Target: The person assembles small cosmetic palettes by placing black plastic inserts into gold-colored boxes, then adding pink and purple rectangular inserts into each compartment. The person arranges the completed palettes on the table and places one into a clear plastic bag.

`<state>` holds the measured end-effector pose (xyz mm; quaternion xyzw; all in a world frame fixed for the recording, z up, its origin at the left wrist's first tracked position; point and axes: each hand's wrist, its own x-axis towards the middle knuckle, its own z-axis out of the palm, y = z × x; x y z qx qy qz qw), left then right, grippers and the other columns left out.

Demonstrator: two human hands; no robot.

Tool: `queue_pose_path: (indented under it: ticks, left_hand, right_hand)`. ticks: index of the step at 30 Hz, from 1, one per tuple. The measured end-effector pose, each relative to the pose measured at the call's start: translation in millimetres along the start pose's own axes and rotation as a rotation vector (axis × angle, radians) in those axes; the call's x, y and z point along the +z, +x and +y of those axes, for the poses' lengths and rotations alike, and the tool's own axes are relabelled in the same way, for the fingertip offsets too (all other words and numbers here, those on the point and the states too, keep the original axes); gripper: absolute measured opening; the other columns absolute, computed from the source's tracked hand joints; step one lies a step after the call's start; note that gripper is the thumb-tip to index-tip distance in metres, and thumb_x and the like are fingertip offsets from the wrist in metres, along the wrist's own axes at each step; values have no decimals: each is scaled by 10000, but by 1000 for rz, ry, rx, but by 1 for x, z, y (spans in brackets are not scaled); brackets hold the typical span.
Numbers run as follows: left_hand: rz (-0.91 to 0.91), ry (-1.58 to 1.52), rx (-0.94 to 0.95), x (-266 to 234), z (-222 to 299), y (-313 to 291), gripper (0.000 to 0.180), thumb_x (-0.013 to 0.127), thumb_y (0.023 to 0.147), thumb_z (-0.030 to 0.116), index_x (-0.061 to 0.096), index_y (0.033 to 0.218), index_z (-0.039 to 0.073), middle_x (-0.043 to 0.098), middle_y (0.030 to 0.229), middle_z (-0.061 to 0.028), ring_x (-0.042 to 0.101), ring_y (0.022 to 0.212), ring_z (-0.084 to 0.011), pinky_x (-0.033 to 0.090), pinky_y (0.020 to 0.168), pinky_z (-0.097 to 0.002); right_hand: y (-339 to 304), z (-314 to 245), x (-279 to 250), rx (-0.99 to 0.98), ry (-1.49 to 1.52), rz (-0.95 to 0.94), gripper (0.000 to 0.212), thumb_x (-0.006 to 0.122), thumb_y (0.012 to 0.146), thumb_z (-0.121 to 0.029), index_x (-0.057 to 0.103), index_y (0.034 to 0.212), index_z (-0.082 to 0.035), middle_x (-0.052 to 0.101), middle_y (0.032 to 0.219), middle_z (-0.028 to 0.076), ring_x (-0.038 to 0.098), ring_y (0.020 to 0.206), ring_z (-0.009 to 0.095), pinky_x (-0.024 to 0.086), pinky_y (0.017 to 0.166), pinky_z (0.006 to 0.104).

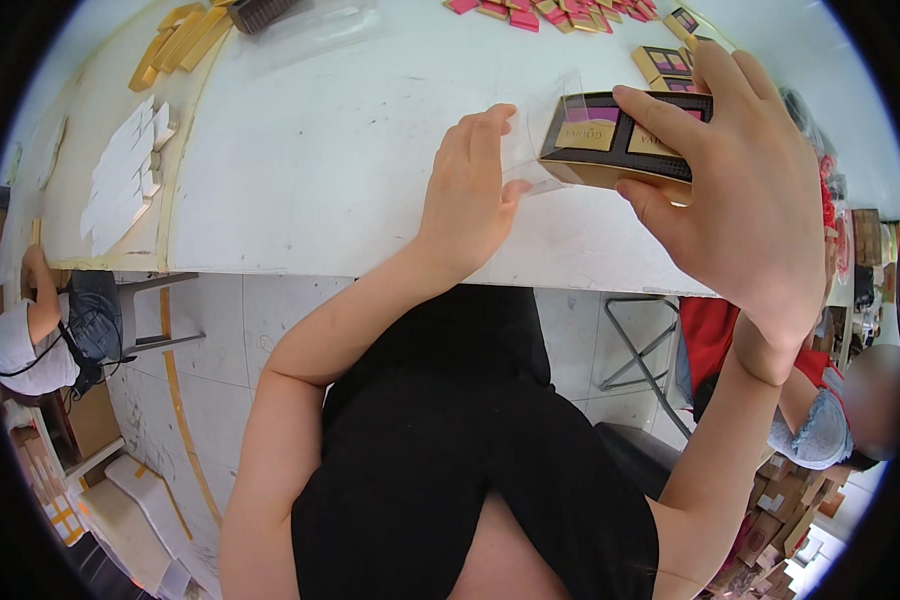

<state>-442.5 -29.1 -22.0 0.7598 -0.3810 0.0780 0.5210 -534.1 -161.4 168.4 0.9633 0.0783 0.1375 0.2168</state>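
Observation:
My right hand (740,180) grips a dark brown box (620,165) with gold sides, thumb below and fingers over the top. Gold-and-pink packs sit in the compartments on its upper face. A clear plastic sleeve (540,150) surrounds the box's left end, its flaps standing out. My left hand (470,190) holds the sleeve's other end between thumb and fingers. Both hands are above the white table (350,180), near its front edge. My right hand covers the far end of the box.
Pink and gold pieces (560,15) lie scattered at the back, with gold boxes (665,65) at the back right. Gold strips (180,38), a dark tray (260,12) and clear plastic (310,35) lie back left; white cards (125,185) at left. People sit on both sides.

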Motion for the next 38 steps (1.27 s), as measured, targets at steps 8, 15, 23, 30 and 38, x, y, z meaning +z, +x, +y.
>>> queue_pose_path:
  ticks: [8, 15, 23, 30, 38]
  left_hand:
    - [69, 66, 58, 4, -3, -2, 748, 851, 647, 39, 468, 1290, 41, 567, 1219, -150, 581, 1100, -328, 481, 933, -396]
    - [41, -5, 13, -4, -2, -5, 822, 878, 621, 59, 439, 1315, 49, 545, 1222, -137, 549, 1131, -322, 476, 934, -398]
    - [58, -45, -10, -4, 3, -6, 817, 883, 631, 122, 415, 1293, 29, 526, 1221, -133, 530, 1158, -317, 456, 948, -392]
    - [-21, -156, -51, 1, -7, -7, 728, 714, 711, -12, 369, 1352, 18, 473, 1349, -183, 461, 1241, -390, 413, 1020, -437]
    - [-250, -433, -246, -10, -3, -2, 788, 699, 716, 16, 326, 1410, 53, 468, 1382, -170, 467, 1269, -374, 407, 1055, -419]
  right_hand:
    - [11, -6, 0, -94, 198, 7, 475, 844, 579, -104, 723, 1038, -78, 556, 1028, 123, 555, 937, 305, 504, 748, 384]
    - [23, 33, 17, -144, 871, -10, 476, 799, 640, 13, 649, 1090, -23, 557, 1083, 87, 609, 950, 203, 517, 817, 274]
    - [11, 50, 21, -255, 1015, -25, 618, 759, 525, 19, 645, 1133, 11, 540, 1159, 131, 551, 1055, 239, 459, 896, 282]
    - [9, 36, 50, -219, 1018, 68, 671, 802, 694, -179, 558, 1284, 27, 537, 1302, 153, 510, 1211, 281, 393, 1034, 359]
    - [12, -14, 64, -164, 661, 349, 756, 759, 808, -295, 438, 1448, -53, 386, 1502, 121, 419, 1328, 350, 326, 1109, 406]
